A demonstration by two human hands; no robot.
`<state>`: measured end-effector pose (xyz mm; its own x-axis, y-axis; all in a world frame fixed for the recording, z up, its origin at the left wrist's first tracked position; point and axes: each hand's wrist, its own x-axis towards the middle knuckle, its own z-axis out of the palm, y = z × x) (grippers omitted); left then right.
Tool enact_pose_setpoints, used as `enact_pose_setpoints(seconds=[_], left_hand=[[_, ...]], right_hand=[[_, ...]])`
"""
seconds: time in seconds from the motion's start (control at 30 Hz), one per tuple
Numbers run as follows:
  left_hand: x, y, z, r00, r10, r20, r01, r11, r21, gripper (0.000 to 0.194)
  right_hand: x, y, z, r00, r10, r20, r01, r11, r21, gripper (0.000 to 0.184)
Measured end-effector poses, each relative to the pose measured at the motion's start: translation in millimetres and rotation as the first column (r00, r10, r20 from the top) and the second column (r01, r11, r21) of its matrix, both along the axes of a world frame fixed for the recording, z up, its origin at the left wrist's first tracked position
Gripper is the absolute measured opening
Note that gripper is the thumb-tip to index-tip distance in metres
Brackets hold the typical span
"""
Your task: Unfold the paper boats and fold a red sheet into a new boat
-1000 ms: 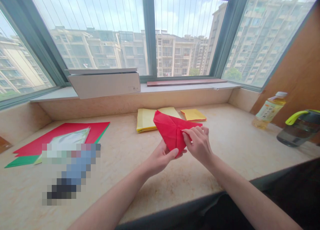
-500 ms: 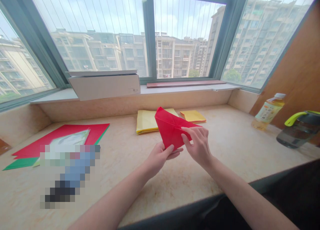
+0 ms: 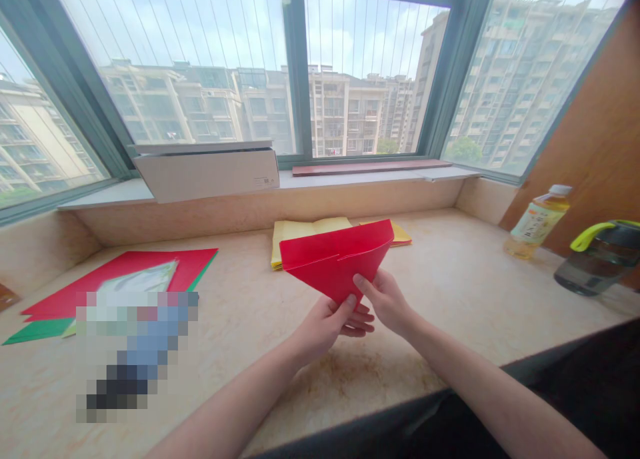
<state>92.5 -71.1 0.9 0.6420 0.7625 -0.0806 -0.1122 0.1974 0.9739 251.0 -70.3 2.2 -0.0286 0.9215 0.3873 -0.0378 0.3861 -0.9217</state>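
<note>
A folded sheet of red paper (image 3: pixel 345 262) is held up above the counter, its wide upper edge opened into a pocket and its point turned down. My left hand (image 3: pixel 333 326) pinches the lower point, thumb in front and fingers behind. With the thumb on the front face, my right hand (image 3: pixel 384 299) grips the lower right side; its other fingers are partly hidden behind the paper. Behind the red paper lie a stack of pale yellow paper (image 3: pixel 305 227) and a smaller folded yellow paper (image 3: pixel 401 236), both partly covered from view.
Red sheets (image 3: pixel 193 262) and green sheets (image 3: pixel 37 330) lie at the left under a clear packet (image 3: pixel 143 277). A pixelated item (image 3: pixel 145 352) is beside them. At the right stand a drink bottle (image 3: pixel 540 222) and a dark jug (image 3: pixel 595 266). A white box (image 3: pixel 210 172) rests on the sill.
The red paper has turned so its broad edge faces up and gapes open. My right hand has shifted from the crease at its right side down to the lower right edge.
</note>
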Motion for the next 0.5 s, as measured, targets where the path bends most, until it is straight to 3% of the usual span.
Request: enact_pose_setpoints(seconds=[0.1, 0.17, 0.27, 0.33, 0.4, 0.5], left_hand=[[-2.2, 4.2, 4.8, 0.998, 0.058, 0.015, -0.059, 0.997, 0.054, 0.050], [-8.1, 13.2, 9.0, 0.973, 0.182, 0.141, -0.196, 0.976, 0.094, 0.049], [-22.2, 31.0, 14.5, 0.848, 0.420, 0.323, -0.469, 0.879, 0.088, 0.058], [-32.2, 41.2, 17.5, 0.790, 0.527, 0.314, -0.588, 0.795, 0.145, 0.070], [-39.7, 46.5, 19.9, 0.830, 0.522, 0.198, -0.557, 0.789, 0.259, 0.076], [-42.2, 43.6, 22.4, 0.944, 0.328, -0.028, -0.307, 0.906, 0.292, 0.080]], right_hand=[[6.5, 2.1, 3.5, 0.989, -0.073, -0.126, 0.071, 0.997, -0.023, 0.031], [13.2, 6.5, 3.7, 0.980, -0.069, -0.185, 0.060, 0.997, -0.054, 0.034], [22.8, 12.2, 1.5, 0.986, -0.026, -0.164, 0.010, 0.995, -0.102, 0.038], [28.0, 13.1, 0.9, 0.992, 0.023, -0.122, -0.038, 0.992, -0.121, 0.038], [31.7, 11.3, 2.1, 0.988, 0.135, -0.080, -0.147, 0.975, -0.165, 0.038], [33.7, 5.6, 5.9, 0.931, 0.362, -0.033, -0.357, 0.893, -0.273, 0.041]])
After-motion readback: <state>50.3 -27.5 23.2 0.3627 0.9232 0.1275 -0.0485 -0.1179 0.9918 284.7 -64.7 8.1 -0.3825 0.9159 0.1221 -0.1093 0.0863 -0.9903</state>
